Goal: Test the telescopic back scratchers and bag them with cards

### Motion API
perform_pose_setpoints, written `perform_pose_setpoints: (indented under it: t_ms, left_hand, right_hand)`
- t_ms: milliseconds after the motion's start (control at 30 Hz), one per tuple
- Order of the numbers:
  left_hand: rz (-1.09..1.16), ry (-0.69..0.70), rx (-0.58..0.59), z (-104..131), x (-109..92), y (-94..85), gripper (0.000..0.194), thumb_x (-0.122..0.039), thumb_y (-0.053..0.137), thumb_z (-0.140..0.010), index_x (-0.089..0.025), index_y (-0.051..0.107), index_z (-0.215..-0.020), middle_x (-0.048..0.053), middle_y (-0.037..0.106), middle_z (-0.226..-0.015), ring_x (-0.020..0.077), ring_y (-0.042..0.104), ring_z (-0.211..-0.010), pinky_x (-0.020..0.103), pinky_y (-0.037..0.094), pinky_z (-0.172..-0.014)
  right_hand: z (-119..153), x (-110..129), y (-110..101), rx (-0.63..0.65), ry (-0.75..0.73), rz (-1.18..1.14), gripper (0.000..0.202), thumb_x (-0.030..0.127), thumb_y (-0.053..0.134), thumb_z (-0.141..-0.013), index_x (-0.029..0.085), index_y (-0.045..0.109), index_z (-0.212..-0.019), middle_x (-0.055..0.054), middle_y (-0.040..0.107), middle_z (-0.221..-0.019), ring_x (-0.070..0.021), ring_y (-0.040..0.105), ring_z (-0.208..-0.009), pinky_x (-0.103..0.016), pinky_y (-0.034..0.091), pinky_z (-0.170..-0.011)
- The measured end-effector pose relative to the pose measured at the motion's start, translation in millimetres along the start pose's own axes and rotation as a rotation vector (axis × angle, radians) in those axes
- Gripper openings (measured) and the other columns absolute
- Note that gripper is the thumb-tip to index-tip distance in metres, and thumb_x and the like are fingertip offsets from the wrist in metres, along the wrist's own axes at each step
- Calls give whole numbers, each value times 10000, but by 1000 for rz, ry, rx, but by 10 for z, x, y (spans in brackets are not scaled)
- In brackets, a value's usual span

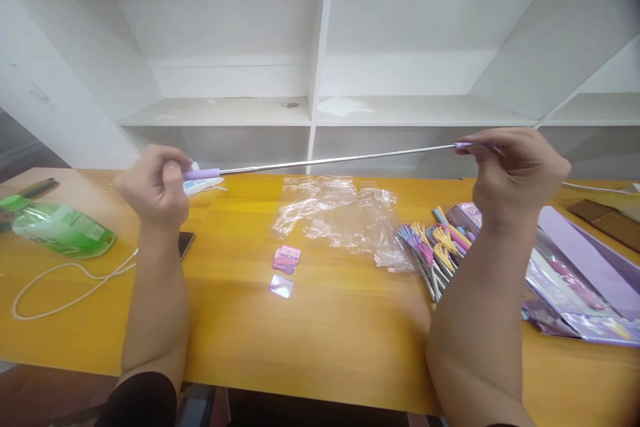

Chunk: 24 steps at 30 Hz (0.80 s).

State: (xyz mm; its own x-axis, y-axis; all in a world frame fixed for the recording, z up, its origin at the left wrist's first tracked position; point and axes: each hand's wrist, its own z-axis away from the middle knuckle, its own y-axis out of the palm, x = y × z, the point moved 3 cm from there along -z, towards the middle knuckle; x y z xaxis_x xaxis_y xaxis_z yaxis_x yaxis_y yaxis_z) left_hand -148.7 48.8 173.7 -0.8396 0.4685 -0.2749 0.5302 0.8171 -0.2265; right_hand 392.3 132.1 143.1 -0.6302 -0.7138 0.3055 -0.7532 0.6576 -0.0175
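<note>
A thin silver telescopic rod (325,161) is stretched between my hands above the table. My left hand (160,183) is closed round its purple handle (203,174). My right hand (517,170) pinches the other end by a small purple piece, mostly hidden by the fingers. Below the rod lie crumpled clear plastic bags (340,213). Nearer me are a small stack of pink cards (287,259) and a single shiny card (281,286). Several similar rods with colourful hand-shaped tips (425,247) lie under my right forearm.
On the wooden table (310,340) are a green bottle (65,230) and a white cable (65,313) at left, partly hidden phone (185,244), purple packaging (590,267) at right and a brown item (607,221). White shelves (220,111) stand behind.
</note>
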Motion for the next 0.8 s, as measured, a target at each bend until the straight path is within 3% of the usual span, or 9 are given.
perform_pose_setpoints:
  t_ms: [100,267,433,800]
  left_hand:
    - [35,146,-77,36,-178,37,217,-147,530,-871,-175,730,-791,-17,691,-688,107,572,-587,289,414,-552]
    - [60,137,-68,67,-285,69,210,-102,553,-887,-219,723,-846,-22,690,-704,109,577,-567,300,418,-539]
    - [57,82,-92,85,-286,77,174,-173,584,-914,-281,702,-846,-10,680,-699,144,591,-554,347,430,-535]
    - [68,114,-85,120,-499,73,198,-129,561,-871,-266,703,-860,-32,692,-704,126,589,-551,313,411,-533]
  right_hand:
    - [19,223,155,49,-63,-55,120,163,787,-893,252,855,-935,-61,779,-864,-179,752,-744,-347,623,-690]
    - [47,374,243,79,-71,-58,127,173,771,-916,251,863,-958,-45,786,-877,-154,747,-752,-317,608,-696]
    - [55,447,249,105,-24,-19,86,244,778,-934,260,861,-949,-29,789,-880,-157,755,-769,-323,621,-709]
    - [108,720,408,189,-131,-109,220,170,760,-972,355,859,-1037,-16,795,-889,-177,749,-756,-363,583,-650]
